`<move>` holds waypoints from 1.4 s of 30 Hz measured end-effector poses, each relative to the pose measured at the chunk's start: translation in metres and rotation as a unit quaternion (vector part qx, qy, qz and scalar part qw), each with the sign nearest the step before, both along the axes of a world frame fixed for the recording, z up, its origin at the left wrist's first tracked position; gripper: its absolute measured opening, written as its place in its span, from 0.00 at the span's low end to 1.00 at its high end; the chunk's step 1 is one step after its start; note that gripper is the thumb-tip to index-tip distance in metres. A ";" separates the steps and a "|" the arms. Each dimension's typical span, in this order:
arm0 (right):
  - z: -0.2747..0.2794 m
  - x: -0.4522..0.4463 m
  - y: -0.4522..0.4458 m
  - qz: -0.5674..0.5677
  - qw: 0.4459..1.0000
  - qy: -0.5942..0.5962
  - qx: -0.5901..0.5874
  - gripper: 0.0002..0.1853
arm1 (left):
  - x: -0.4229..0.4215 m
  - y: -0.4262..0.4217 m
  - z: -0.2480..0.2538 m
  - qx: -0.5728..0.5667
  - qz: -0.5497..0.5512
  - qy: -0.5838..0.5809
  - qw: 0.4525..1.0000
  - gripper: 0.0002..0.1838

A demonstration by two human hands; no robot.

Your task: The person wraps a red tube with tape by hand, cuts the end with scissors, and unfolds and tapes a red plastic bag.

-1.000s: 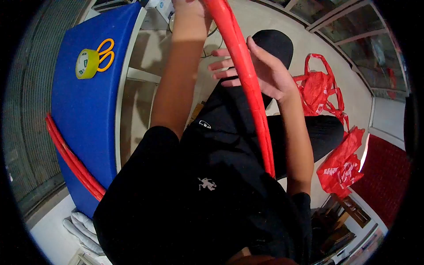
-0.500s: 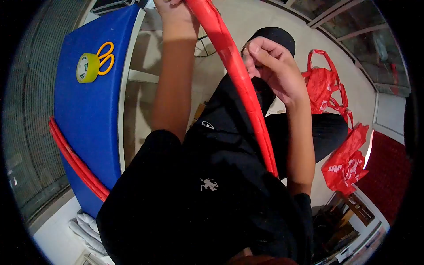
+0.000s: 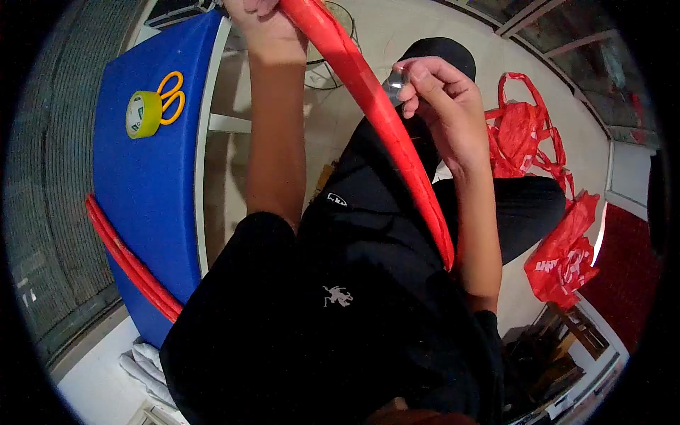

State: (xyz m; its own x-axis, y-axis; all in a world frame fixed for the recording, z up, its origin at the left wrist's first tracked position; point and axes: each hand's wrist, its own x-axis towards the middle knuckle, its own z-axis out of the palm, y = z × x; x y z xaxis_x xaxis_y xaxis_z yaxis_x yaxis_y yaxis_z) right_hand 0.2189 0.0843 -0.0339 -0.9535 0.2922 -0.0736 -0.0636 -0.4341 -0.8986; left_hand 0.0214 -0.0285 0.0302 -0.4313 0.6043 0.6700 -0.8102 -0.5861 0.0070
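Red and glossy, a long curved roll (image 3: 397, 134) is laid slantwise over the lap, its long axis run from the upper left, beside the left hand (image 3: 273, 28), down to a narrow end near the right forearm. By the right hand (image 3: 453, 99), a small clear strip (image 3: 394, 86) is pinched between thumb and fingers, the fingertips pressed together on it. The strip is held at the roll's right-hand flank, along its upper half, with the fingertips turned towards the roll. Whether the roll is touched by the strip cannot be told. From the pinch, the nearest part of the roll is found just to the left, with its long axis passed alongside the fingertips rather than aimed at them. The right hand is the nearer to that middle stretch; the left is placed by the upper end, its fingers partly cut off by the frame, so how firmly it is closed cannot be told. Well to the left of the roll, yellow-green tape (image 3: 147, 115) and orange-handled scissors (image 3: 181, 106) are set on a blue surface (image 3: 152, 184). Red bags (image 3: 517, 138) are seen to its right.
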 end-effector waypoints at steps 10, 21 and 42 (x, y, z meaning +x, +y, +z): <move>0.005 -0.001 -0.007 -0.039 0.978 0.039 0.200 0.17 | -0.007 -0.001 -0.005 -0.021 -0.005 0.005 1.000 0.21; 0.010 -0.006 0.015 -0.053 0.896 0.067 0.437 0.09 | -0.013 0.000 -0.006 -0.024 -0.015 0.060 0.998 0.24; 0.000 -0.023 0.023 0.044 0.981 -0.038 0.186 0.16 | -0.011 0.003 -0.011 -0.059 0.009 0.024 0.998 0.24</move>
